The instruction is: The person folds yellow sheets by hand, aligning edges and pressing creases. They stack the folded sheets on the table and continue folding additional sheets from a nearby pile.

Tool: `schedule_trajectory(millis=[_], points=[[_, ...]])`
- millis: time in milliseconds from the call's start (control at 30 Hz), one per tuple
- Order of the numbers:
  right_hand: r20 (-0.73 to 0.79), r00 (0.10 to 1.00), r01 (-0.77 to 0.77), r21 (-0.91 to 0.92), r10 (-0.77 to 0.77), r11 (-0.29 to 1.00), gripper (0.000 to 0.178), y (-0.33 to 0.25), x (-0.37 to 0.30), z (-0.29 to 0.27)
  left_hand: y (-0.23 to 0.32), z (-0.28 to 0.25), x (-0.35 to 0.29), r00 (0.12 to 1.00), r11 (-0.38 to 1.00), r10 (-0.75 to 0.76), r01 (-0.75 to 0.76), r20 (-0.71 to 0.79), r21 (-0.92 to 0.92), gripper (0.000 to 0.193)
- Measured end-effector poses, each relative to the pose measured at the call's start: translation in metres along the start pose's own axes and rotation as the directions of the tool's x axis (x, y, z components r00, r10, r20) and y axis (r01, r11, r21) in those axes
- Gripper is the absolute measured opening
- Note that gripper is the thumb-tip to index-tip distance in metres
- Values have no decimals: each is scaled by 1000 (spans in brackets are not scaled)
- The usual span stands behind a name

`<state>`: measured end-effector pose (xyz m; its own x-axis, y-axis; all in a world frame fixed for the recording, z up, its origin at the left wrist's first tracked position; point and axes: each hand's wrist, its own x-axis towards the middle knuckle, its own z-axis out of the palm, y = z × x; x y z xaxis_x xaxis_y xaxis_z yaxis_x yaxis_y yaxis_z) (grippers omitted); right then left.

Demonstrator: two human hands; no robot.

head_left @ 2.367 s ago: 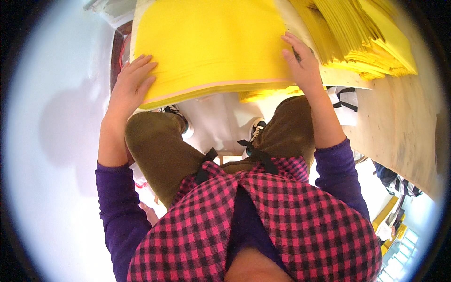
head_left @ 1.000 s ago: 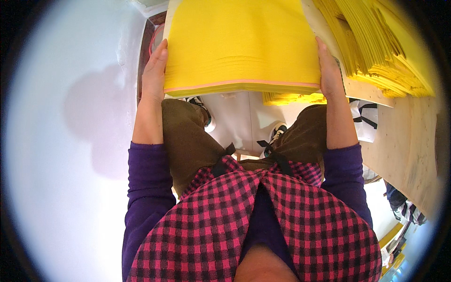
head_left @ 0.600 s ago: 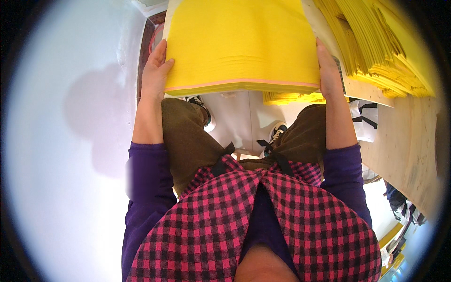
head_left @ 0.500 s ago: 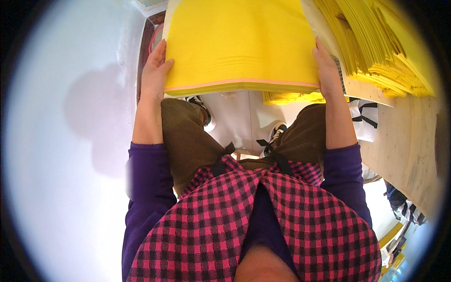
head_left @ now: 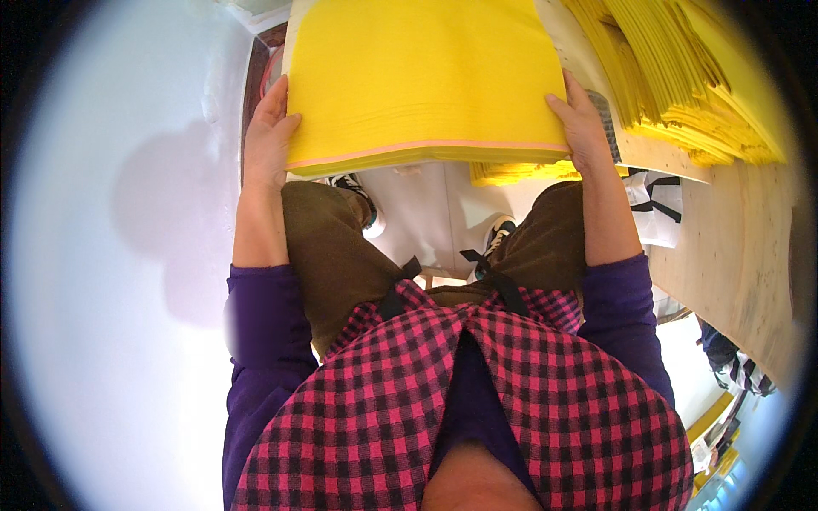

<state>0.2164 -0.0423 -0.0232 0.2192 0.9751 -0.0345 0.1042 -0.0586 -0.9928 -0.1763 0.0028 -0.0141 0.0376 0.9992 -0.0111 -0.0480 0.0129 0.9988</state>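
A thick stack of yellow sheets [head_left: 426, 85] lies in front of me, with a thin pink line along its near edge. My left hand [head_left: 268, 136] grips the left side of the stack, fingers along the edge and thumb toward the top. On the opposite side my right hand [head_left: 584, 123] presses the right edge, its thumb reaching over the top sheet. The fingertips on both sides are partly hidden by the stack. Whatever supports the stack underneath is mostly out of sight.
Piles of folded yellow sheets [head_left: 673, 77] stand on a wooden table [head_left: 733, 247] at the right. More yellow sheets [head_left: 511, 173] show below the stack. A white bag with black straps [head_left: 656, 204] hangs under the table edge. A pale wall [head_left: 128, 298] borders the left.
The stack and both hands appear slightly farther left in view. My right thumb now lies over the top sheet, where it was less visible before. Both hands stay at the sides.
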Motion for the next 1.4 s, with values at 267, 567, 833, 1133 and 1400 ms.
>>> schedule_trajectory(millis=[267,567,833,1133,1400], points=[[-2,1000,-15,35,15,999,55,-2,-4,3,1,2,-1,1000,1000,4,-4,-7,-9,59],[6,998,-64,58,64,996,53,-4,-6,3,-2,-1,0,1000,1000,14,-14,-13,-12,59],[-24,1000,-10,191,15,981,50,-1,-9,1,-2,-2,1,996,999,39,-41,-75,-33,44],[-343,912,246,15,-226,969,26,24,-7,-39,0,-2,-2,929,956,259,-207,-265,210,39],[-292,904,-13,-749,-313,662,26,42,-8,-64,4,4,-7,904,852,367,-232,-220,470,38]])
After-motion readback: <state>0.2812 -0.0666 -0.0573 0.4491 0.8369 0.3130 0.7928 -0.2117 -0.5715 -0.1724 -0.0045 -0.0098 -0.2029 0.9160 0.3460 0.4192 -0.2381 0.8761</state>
